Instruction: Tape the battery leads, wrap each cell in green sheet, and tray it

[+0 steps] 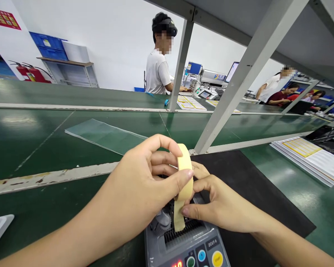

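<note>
My left hand [153, 174] pinches a roll of pale yellow masking tape [185, 159] between thumb and fingers, holding it upright. A short strip of tape hangs down from the roll. My right hand [208, 196] is at the roll's right side, thumb and fingers closed at the hanging strip. Part of the right fingers is hidden behind the roll. Just below both hands sits a grey tape dispenser [189, 241] marked ZCUT-9, with coloured buttons and a red lit display. The strip's end hangs over its ribbed front opening.
A black mat [256, 193] lies under and right of the dispenser. Papers [308, 159] are stacked at right. Clear plastic sheets [105, 135] lie across the green bench. A slanted metal post [239, 85] rises ahead. A white tray [0, 230] is at left. Several people are beyond.
</note>
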A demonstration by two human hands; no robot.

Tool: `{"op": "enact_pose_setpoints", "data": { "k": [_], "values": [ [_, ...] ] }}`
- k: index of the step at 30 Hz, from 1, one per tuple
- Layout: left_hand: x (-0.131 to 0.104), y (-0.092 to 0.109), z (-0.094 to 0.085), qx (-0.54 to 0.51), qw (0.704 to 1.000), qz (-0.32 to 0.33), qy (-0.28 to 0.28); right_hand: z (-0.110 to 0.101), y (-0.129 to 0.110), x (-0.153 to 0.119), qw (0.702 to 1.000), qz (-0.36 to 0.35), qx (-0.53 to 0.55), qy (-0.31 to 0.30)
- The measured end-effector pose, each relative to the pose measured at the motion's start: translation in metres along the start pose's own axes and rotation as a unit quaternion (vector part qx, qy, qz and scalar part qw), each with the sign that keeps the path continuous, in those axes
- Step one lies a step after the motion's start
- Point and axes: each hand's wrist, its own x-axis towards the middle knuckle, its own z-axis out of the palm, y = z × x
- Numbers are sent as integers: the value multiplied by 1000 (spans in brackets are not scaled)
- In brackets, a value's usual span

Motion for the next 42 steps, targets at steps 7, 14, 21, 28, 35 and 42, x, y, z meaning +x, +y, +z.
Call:
{"op": "enact_pose_setpoints", "data": {
  "k": [7,14,21,28,35,42],
  "values": [
    [-1,-2,3,-2,1000,-13,6,-2,-2,-5,996,-36,-86,0],
    [1,0,1,4,999,-31,11,-6,-10,-9,981,-84,-169,-34],
    [-1,6,2,17,999,-31,11,-13,-5,-25,991,-71,-106,32],
    [-2,7,1,50,998,-25,33,15,5,-68,992,15,67,110],
    [-1,10,3,45,998,-26,25,39,1,-77,981,18,171,91],
    [0,11,8,37,999,-32,5,41,5,-77,975,26,206,76]
  ]
}}
